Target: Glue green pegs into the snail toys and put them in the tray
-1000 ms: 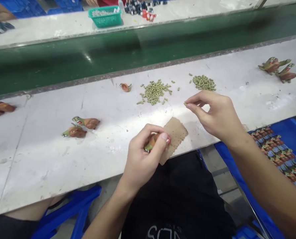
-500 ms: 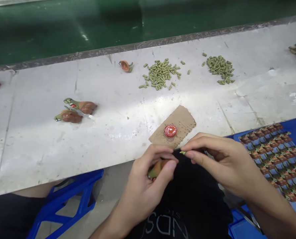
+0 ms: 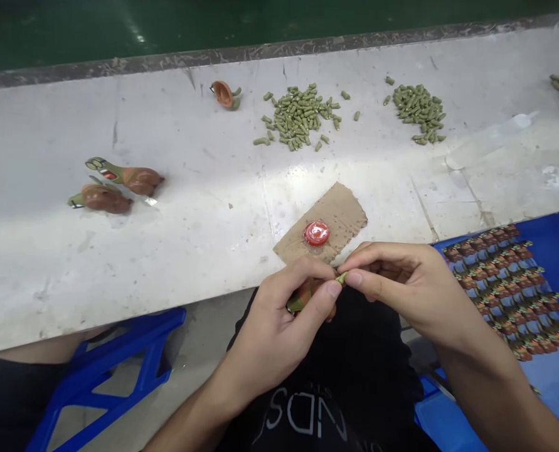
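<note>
My left hand (image 3: pixel 286 326) is wrapped round a brown and green figurine (image 3: pixel 302 296), mostly covered by the fingers. Between thumb and forefinger of my right hand (image 3: pixel 396 282) is a small green peg-like piece (image 3: pixel 342 278). That piece meets the figurine at the left fingertips; whether it is seated there cannot be made out. Just beyond both hands lies a piece of brown cardboard (image 3: pixel 340 207) carrying a round red cap (image 3: pixel 316 233) with a glossy surface. Two heaps of similar green pieces, a nearer-centre heap (image 3: pixel 300 116) and a right heap (image 3: pixel 419 112), lie farther back on the white table (image 3: pixel 189 251).
Two brown and green figurines (image 3: pixel 119 188) rest at the left, and a hollow orange-brown part (image 3: pixel 223 94) lies farther back. At the right, a blue tray (image 3: pixel 552 245) holds rows of figurines. A blue stool (image 3: pixel 119 376) stands below the table, beside another person's leg (image 3: pixel 39 351).
My hands have come together, bringing the green piece from a small gap away up to the figurine. The camera view has shifted slightly, and the table items appear higher.
</note>
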{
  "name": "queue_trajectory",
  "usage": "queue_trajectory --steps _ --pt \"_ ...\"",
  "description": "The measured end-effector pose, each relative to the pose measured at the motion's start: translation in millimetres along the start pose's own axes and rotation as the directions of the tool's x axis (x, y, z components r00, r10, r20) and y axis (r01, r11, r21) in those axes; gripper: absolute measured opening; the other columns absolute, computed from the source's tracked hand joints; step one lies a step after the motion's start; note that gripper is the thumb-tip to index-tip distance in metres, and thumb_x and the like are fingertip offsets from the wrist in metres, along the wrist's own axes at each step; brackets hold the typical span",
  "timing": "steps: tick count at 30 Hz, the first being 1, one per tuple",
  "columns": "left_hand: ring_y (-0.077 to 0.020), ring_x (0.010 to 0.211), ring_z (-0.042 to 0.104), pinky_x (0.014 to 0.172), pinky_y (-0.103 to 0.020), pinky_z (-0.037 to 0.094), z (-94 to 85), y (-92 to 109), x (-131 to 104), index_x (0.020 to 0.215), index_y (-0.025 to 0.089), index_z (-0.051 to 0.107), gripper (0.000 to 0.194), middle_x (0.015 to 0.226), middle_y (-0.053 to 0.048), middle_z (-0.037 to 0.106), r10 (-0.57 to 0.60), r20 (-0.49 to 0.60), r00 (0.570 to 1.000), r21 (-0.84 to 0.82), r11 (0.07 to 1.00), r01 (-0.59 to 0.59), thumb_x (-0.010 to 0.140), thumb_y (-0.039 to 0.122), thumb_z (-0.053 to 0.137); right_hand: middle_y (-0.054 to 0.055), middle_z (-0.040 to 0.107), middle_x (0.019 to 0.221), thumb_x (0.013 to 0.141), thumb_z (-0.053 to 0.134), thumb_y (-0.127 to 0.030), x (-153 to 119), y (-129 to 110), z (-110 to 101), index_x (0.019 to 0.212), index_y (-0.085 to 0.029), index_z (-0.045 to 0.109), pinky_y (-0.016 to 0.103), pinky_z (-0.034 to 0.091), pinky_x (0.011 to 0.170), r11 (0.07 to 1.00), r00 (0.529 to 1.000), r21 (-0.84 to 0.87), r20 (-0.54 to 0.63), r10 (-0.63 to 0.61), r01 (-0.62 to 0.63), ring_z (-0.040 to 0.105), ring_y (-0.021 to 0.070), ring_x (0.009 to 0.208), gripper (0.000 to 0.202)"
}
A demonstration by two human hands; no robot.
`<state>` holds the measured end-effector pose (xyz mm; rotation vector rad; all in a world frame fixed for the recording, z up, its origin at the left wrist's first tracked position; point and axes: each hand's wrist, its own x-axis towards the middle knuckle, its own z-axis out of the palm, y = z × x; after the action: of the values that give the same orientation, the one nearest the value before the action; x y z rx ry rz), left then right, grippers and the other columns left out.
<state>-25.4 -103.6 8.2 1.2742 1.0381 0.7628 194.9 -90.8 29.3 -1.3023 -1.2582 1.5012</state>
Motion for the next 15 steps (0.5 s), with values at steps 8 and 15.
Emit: queue_trajectory --steps 8,15 --pt "-0.0219 0.102 0.089 0.083 -0.032 0.065 -5.8 -4 -18 0.117 0.027 0.077 0.011 0.120 -0.003 0.091 0.209 -0.099 0.973 0.464 0.874 -0.141 0.115 0.021 0.068 0.003 0.088 0.099 0.105 0.085 -0.017 6 8 4 0.105 -0.029 0.091 0.036 0.070 0.077 0.874 0.923 -0.433 -0.198 -0.330 0.220 0.082 0.0231 0.086 0.013" --pt "-0.0118 0.072 0.074 0.066 -0.028 0.056 -14.4 -2 -7 0.113 0.025 0.077 0.010 0.106 0.002 0.086 0.229 -0.099 0.968 0.529 0.836 -0.144 0.114 0.018 0.070 0.006 0.087 0.106 0.112 0.074 -0.005 21 1 12 0.113 -0.026 0.083 0.040 0.069 0.086 0.529 0.798 -0.747 0.003 -0.603 0.403 0.082 0.0249 0.095 0.022"
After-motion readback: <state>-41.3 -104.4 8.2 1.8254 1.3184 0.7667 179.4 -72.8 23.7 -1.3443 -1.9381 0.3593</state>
